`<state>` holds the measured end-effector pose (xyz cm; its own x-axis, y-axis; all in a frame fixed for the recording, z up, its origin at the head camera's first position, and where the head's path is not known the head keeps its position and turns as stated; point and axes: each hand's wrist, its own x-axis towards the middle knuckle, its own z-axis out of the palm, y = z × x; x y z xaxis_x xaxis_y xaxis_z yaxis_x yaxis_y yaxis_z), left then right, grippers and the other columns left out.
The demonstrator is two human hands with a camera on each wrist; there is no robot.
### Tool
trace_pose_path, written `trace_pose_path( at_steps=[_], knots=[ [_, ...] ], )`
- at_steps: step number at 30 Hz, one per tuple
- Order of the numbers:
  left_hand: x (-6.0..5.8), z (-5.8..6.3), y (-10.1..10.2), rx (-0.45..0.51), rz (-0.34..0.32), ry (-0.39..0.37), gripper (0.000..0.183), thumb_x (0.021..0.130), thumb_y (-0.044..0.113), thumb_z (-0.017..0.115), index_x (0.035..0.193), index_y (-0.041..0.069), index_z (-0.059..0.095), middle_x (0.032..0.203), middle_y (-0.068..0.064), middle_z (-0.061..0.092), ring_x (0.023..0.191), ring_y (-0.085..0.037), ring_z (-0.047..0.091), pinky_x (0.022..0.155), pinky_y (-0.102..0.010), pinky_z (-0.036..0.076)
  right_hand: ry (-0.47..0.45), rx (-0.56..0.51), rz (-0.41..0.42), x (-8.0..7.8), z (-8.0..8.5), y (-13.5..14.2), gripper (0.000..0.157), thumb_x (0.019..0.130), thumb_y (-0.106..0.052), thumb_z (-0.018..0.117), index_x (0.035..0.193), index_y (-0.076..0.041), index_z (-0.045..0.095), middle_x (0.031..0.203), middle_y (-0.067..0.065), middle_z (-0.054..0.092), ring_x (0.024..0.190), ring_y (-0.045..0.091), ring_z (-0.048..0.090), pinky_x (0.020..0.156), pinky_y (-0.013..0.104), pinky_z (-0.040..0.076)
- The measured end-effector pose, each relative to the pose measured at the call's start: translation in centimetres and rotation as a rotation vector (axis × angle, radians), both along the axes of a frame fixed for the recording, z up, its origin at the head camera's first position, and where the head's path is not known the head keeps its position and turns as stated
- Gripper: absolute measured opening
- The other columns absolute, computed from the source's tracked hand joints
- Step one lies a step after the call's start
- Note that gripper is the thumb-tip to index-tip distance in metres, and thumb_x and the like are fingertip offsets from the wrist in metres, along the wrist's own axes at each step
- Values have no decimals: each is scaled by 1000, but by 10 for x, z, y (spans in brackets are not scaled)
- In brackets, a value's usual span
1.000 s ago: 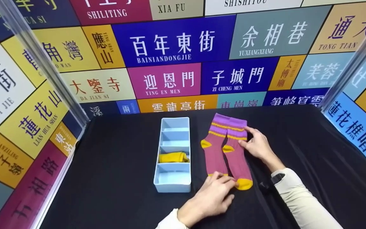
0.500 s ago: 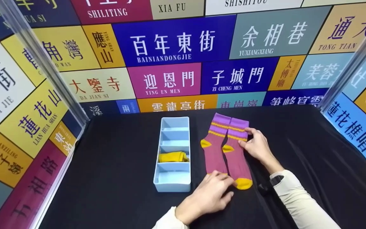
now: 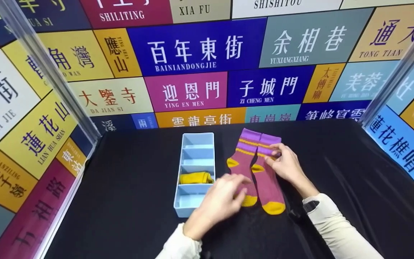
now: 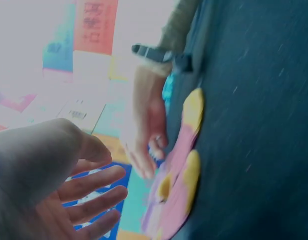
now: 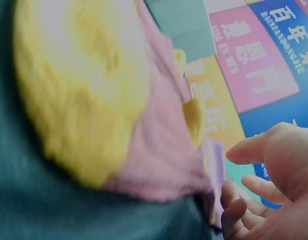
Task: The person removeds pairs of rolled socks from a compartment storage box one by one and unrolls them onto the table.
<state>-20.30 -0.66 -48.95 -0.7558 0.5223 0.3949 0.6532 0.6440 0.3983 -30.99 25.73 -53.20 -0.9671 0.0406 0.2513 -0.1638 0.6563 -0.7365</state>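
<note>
Two mauve socks with yellow toes and heels and purple-striped cuffs lie side by side on black cloth. My left hand [image 3: 220,196] hovers over the foot of the left sock [image 3: 243,167], hiding part of it; in the left wrist view its fingers [image 4: 91,185] are spread with nothing in them. At the cuff of the right sock [image 3: 268,185] is my right hand [image 3: 285,165]. The right wrist view shows its thumb and fingers apart, beside the purple cuff [image 5: 213,162], while the yellow toe [image 5: 84,90] fills the near side.
Left of the socks stands a light blue box [image 3: 194,213] divided into several compartments. A folded yellow cloth piece [image 3: 194,177] sits in its third compartment from the back. Behind the black-covered table [image 3: 131,187] rises a wall of coloured signs [image 3: 196,46].
My left hand has lifted off the sock toes and moved up and left, uncovering the left toe. My right hand has shifted slightly left over the right sock's cuff. The socks stay nearly in place.
</note>
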Motion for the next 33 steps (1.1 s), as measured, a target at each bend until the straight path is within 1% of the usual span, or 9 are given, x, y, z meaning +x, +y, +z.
trace_pose_path(
  at_steps=[3, 5, 11, 13, 15, 19, 24, 28, 33],
  knots=[
    [-9, 6, -13, 43, 42, 24, 22, 96, 23, 64, 117, 21, 69, 108, 6, 72, 96, -13, 66, 87, -27, 55, 31, -14, 67, 5, 8, -9, 42, 86, -16, 78, 123, -4, 63, 110, 23, 66, 75, 28, 64, 64, 21, 49],
    [-16, 9, -22, 72, 66, 44, 21, 96, 22, 63, 116, 20, 69, 108, 5, 73, 97, -16, 68, 88, -28, 56, 58, -18, 108, 8, 13, -16, 39, 87, -16, 78, 122, -7, 64, 111, 21, 66, 73, 29, 65, 62, 23, 51],
    [-35, 16, -52, 140, 155, 57, 19, 97, 19, 62, 114, 19, 71, 110, 5, 73, 103, -16, 67, 93, -33, 55, 129, -31, 214, 16, 28, -37, 32, 88, -16, 76, 118, -12, 66, 108, 7, 64, 77, 23, 68, 77, 46, 58],
    [-40, 17, -63, 168, 183, 53, 20, 96, 18, 62, 113, 18, 72, 110, 4, 73, 104, -17, 67, 93, -35, 55, 145, -26, 254, 19, 32, -44, 33, 89, -17, 76, 120, -11, 66, 110, 5, 64, 79, 21, 69, 80, 48, 58],
    [-46, 17, -74, 205, 209, 53, 20, 95, 16, 63, 112, 16, 73, 109, 3, 74, 104, -18, 68, 92, -36, 55, 154, -22, 289, 23, 36, -51, 34, 90, -18, 75, 121, -9, 66, 112, 4, 64, 81, 20, 69, 79, 43, 59],
    [-55, 17, -92, 303, 269, 48, 17, 94, 12, 65, 107, 12, 76, 103, 2, 76, 98, -17, 71, 90, -37, 56, 153, -11, 334, 31, 45, -65, 35, 90, -21, 75, 123, -13, 66, 114, -1, 62, 83, 19, 68, 70, 28, 57],
    [-65, 10, -103, 363, 345, 36, 14, 94, 18, 68, 103, 18, 78, 98, 4, 77, 93, -14, 72, 87, -37, 57, 150, 5, 370, 41, 54, -81, 33, 91, -25, 73, 123, -26, 64, 114, -6, 60, 85, 16, 67, 68, 30, 58],
    [-72, -1, -108, 369, 372, 49, 14, 93, 21, 70, 104, 20, 78, 98, 4, 76, 92, -15, 71, 86, -36, 56, 144, 7, 408, 47, 58, -91, 34, 91, -27, 74, 123, -27, 64, 116, -7, 61, 90, 17, 67, 70, 33, 60],
    [-79, -14, -116, 400, 385, 91, 16, 92, 18, 71, 106, 16, 79, 99, 0, 76, 92, -25, 70, 85, -39, 54, 141, 21, 457, 53, 58, -103, 34, 91, -28, 74, 123, -27, 63, 114, -9, 61, 95, 23, 67, 70, 32, 59]
  ],
)
